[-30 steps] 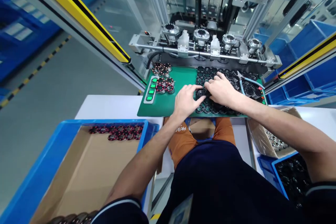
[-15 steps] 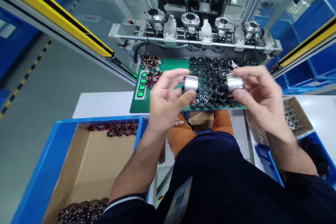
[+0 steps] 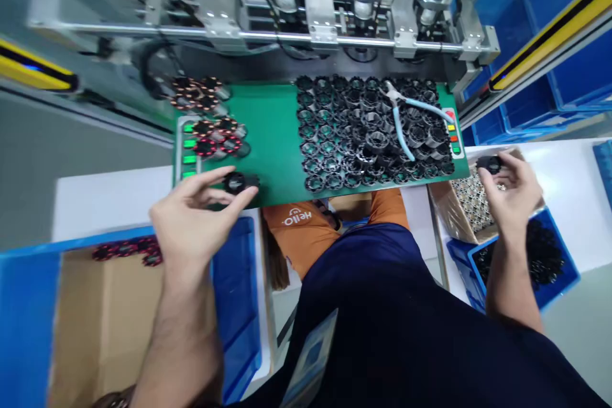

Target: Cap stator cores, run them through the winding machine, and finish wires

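Note:
My left hand (image 3: 198, 220) pinches a stator core (image 3: 238, 183) between thumb and fingers, its black end cap turned up. It is over the front left part of the green mat (image 3: 268, 140), close to a cluster of copper-wound stators (image 3: 224, 134). Far to the right, my right hand (image 3: 516, 194) grips a second stator core (image 3: 489, 164) with a black end, above a cardboard box (image 3: 471, 201) of small metallic parts. Between the hands, rows of black ring-shaped parts (image 3: 335, 140) cover much of the mat. Pliers (image 3: 399, 111) with light blue handles lie on top of them.
A machine rail (image 3: 268, 38) with several metal fixtures runs behind the mat. Lit green buttons (image 3: 190, 143) are at the left, more buttons (image 3: 452, 131) at the right. Blue bins stand both sides: one (image 3: 557, 280) with black parts, one (image 3: 29, 306) with wound stators.
My hands have moved apart, the left one leftward, the right one out over the cardboard box. Both stator cores have turned to show their black ends. The view has shifted closer to the machine.

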The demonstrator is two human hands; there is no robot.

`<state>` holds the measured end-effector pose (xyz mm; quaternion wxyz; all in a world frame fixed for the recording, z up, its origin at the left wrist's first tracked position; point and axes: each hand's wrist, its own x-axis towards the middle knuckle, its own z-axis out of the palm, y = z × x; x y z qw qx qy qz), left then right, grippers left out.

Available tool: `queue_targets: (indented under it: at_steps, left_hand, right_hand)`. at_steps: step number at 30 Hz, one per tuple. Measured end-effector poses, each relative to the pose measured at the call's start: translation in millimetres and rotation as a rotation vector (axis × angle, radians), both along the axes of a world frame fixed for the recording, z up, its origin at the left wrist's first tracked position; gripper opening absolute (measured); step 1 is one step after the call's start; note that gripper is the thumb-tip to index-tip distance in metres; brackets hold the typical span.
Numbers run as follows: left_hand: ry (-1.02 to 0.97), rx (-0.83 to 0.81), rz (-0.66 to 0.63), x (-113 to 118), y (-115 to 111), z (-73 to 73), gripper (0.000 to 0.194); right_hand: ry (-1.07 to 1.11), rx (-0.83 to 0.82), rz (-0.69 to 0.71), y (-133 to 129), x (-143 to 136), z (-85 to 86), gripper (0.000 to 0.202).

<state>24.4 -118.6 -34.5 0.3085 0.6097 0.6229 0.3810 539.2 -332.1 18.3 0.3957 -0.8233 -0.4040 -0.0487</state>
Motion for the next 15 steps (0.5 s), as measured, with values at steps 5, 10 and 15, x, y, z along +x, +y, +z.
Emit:
queue_targets:
  at_steps: [5, 10, 15]
  left_hand:
    - [0.154, -0.014, -0.095, 4.6, -8.0, 0.7, 0.039]
    - [0.144, 0.058, -0.065, 6.9, -11.7, 6.5, 0.041]
    - [-0.011, -0.041, -0.021, 1.4, -7.7, -18.5, 0.044]
  right_hand:
    - [0.064, -0.134, -0.020, 3.4, 25.5, -45.3, 0.062]
    - [0.077, -0.113, -0.043, 3.0, 29.5, -58.0, 0.070]
    - [0.138, -0.086, -0.028, 3.2, 28.3, -57.1, 0.064]
